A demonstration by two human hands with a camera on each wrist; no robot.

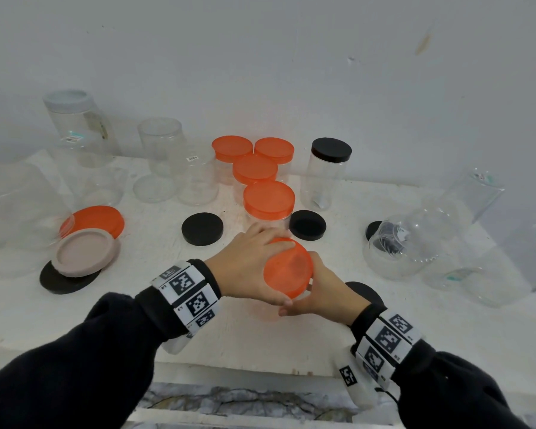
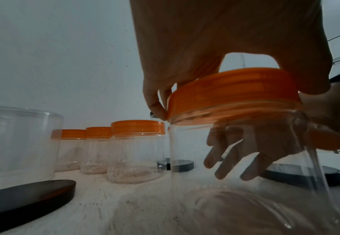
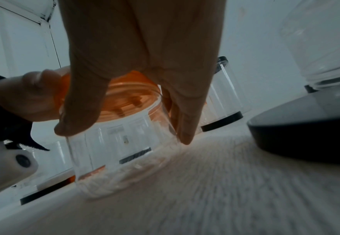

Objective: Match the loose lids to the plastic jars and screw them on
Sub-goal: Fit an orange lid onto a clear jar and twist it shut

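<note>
Closest to the camera, both hands are on one clear jar point(image 2: 245, 167) standing on the white desk point(image 1: 260, 335). The left hand point(image 1: 245, 267) has its grip wrapped round the rim of the orange lid point(image 1: 288, 267) that sits on top, and the right hand point(image 1: 325, 295) has its grip clamped around the jar's side just below. Loose black lids point(image 1: 202, 229) lie just beyond the hands. Further back there's a cluster of four jars with orange lids point(image 1: 268, 199), plus a black-lidded jar point(image 1: 327, 178) to the right. Empty clear jars point(image 1: 161, 147) stand along the back wall
</note>
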